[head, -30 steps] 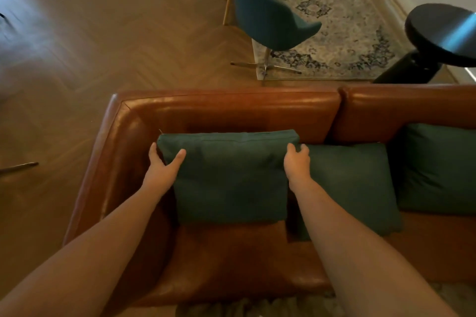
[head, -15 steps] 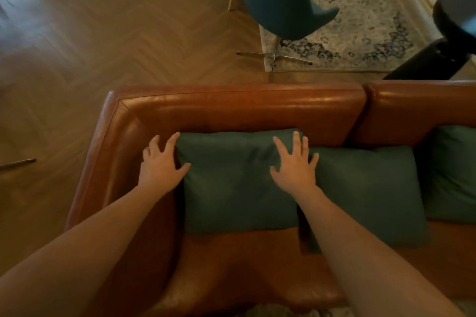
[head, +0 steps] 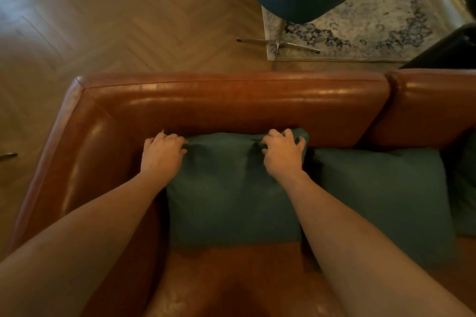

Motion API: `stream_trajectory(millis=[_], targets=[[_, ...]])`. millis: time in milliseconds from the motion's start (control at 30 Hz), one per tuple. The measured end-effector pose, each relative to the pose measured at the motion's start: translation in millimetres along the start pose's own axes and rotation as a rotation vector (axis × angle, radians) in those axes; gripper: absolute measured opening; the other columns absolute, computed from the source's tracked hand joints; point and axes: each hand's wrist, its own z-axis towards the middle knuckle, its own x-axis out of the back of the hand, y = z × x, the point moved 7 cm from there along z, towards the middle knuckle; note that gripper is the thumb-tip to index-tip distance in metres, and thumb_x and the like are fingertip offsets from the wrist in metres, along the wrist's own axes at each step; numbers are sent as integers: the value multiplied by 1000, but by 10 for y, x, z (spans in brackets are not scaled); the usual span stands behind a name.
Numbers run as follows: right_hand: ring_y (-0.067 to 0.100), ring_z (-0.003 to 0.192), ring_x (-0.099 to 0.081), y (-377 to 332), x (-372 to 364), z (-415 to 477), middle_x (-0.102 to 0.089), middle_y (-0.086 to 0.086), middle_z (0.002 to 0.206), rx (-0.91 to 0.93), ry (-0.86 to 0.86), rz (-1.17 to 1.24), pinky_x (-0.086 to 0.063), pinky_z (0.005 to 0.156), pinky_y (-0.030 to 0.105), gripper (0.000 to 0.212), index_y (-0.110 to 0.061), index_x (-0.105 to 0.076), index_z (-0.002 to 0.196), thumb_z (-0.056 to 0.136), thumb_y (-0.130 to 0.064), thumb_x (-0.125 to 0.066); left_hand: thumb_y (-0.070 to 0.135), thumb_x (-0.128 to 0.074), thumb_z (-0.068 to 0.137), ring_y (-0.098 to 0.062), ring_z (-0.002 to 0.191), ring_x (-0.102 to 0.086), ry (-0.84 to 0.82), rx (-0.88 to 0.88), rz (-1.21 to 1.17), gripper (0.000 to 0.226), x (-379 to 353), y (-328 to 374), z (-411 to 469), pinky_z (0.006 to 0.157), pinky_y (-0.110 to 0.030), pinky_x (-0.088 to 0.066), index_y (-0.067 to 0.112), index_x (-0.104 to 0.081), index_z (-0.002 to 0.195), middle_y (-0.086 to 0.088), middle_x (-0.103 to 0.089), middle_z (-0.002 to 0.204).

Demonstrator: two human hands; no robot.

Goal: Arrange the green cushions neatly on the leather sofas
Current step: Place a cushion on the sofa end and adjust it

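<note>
Leather sofa [head: 231,100] fills the lower frame, its backrest running across the middle. Against it, at centre, leans the end green cushion [head: 226,195], with a second cushion [head: 381,201] just beside it on the right. The left hand [head: 161,156] and right hand [head: 282,154] have fingers curled, pinching its top corners. An uneven tug could set it crooked or tip it forward; a sideways drag could rumple the neighbour.

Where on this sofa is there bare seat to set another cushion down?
Bare leather seat shows mainly in front of the left cushion, bordered by the armrest. Along the backrest it is crowded: left hand and right hand grip the left cushion's top edge, the middle cushion sits beside it, a third cushion at the right edge.
</note>
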Motion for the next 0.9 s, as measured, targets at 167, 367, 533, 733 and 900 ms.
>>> stream_trajectory(millis=[167,367,533,733,900], targets=[[26,116,-50,25,363,-115,-60,-9,108,67,223,93,-26,115,67,13,-26,-78,105,99,-19,-69,30,-58,105,-29,110,-58,169,11,-93,23,416,-79,-168,96,-51,-39,29,-74,122,3,-69,108],[30,111,-55,-4,528,-518,-64,-3,108,164,517,156,-29,118,63,14,-22,-78,106,94,-21,-73,29,-66,100,-28,108,-54,344,-24,-95,22,708,-159,-499,99,-51,-39,25,-74,121,3,-68,108],[39,149,-32,-212,430,-492,-43,11,152,106,381,173,-2,127,66,49,-22,-61,136,93,-46,-64,55,-61,95,-34,146,-36,250,-52,-73,61,596,-57,-439,123,-59,-20,28,-49,148,-8,-43,155],[36,160,21,-432,72,-351,9,4,178,81,-42,-43,17,120,72,69,-47,-2,166,104,-73,-12,92,-6,88,-35,161,3,-77,-47,133,85,200,139,-325,122,-72,8,54,12,161,-4,-3,176],[35,160,22,-788,147,-287,13,3,177,147,-27,-78,19,118,73,64,-45,3,166,107,-65,-10,81,-5,97,-35,162,3,-18,-139,105,70,277,428,-273,124,-69,7,55,9,161,-3,-1,177]])
